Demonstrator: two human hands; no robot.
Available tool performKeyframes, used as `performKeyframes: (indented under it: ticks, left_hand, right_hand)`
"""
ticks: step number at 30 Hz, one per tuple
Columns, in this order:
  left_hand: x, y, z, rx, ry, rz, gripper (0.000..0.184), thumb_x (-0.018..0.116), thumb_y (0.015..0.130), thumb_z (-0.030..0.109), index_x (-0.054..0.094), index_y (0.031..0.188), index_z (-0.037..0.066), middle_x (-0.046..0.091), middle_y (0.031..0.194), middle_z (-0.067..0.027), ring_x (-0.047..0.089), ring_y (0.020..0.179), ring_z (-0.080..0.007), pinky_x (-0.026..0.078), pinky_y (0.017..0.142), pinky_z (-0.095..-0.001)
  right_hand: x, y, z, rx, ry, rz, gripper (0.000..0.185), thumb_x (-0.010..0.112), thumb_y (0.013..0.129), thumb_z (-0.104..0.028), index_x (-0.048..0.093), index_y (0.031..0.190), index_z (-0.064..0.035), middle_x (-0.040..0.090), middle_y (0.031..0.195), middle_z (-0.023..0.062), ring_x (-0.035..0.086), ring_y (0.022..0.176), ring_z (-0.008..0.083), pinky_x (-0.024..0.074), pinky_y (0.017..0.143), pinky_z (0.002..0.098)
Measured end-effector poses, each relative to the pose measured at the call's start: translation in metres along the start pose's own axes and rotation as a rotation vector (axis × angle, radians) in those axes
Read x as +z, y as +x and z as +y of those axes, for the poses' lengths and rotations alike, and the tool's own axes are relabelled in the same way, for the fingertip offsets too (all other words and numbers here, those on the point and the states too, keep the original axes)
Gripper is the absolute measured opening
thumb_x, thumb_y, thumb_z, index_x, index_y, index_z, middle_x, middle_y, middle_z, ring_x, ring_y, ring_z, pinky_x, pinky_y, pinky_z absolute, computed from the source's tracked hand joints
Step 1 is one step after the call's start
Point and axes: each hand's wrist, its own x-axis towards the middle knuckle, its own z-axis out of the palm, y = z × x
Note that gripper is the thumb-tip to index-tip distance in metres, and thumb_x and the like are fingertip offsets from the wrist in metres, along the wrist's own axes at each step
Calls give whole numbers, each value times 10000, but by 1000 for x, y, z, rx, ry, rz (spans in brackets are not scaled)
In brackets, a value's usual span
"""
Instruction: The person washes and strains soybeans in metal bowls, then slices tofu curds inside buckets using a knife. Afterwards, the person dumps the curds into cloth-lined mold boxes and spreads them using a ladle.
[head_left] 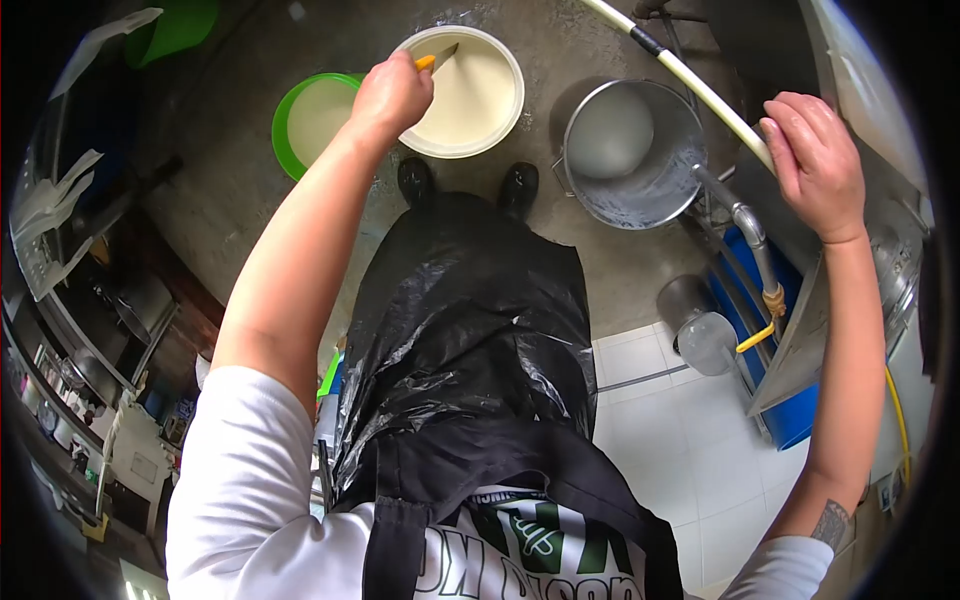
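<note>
A large grey metal pot [675,145] stands between the two grips, well right of the left hand [395,95] and left of the right hand [818,165]; a bent metal pipe [748,222] reaches its rim, probably placed to empty into it. Next in size, a round white tub [520,92] of pale, creamy mass sits below and just right of the left grip, seemingly kept within reach of that outstretched arm. A bright green round basin [282,122], also holding something pale, lies below and left of that grip, partly covered by the arm. A long white pole with a black band [700,95] slants down to the right hand, whose fingers curve at its end; whether they grasp it, I cannot tell. Smallest, an orange-handled knife [427,62] is clasped in the left fist, its blade pointing rightward over the tub, presumably gripped so that the fingers stay clear of the contents.
</note>
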Motion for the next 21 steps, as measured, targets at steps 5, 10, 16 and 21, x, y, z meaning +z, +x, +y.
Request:
performKeyframes:
  ticks: [5,10,16,21]
  left_hand:
    - [49,42,-9,-101,-13,-114,384,557,940,225,642,1217,-26,717,1160,-279,669,1151,-425,522,1019,-482]
    - [103,50,-29,-156,20,-193,364,570,933,179,668,1243,15,699,1246,-251,665,1189,-385,528,1018,-463]
    - [114,-11,-44,-167,54,-330,348,528,962,218,694,1178,1,712,1149,-285,676,1106,-457,532,979,-499]
    - [51,-53,-28,-172,128,-468,292,561,922,106,720,1134,-16,713,1183,-264,681,1136,-410,544,970,-481]
  right_hand:
    - [3,-3,7,34,2,-59,170,750,918,-69,720,1069,3,719,1075,158,701,993,335,571,880,402]
    - [3,-4,9,29,-39,-86,187,748,927,-73,725,1100,-5,721,1100,158,704,1018,327,570,887,395]
    - [5,-6,9,17,-37,-70,184,746,925,-65,722,1094,1,721,1100,157,703,1008,324,568,883,391]
    - [7,-7,8,10,-51,-31,191,755,906,-63,719,1084,-5,715,1099,156,696,1003,328,568,879,395]
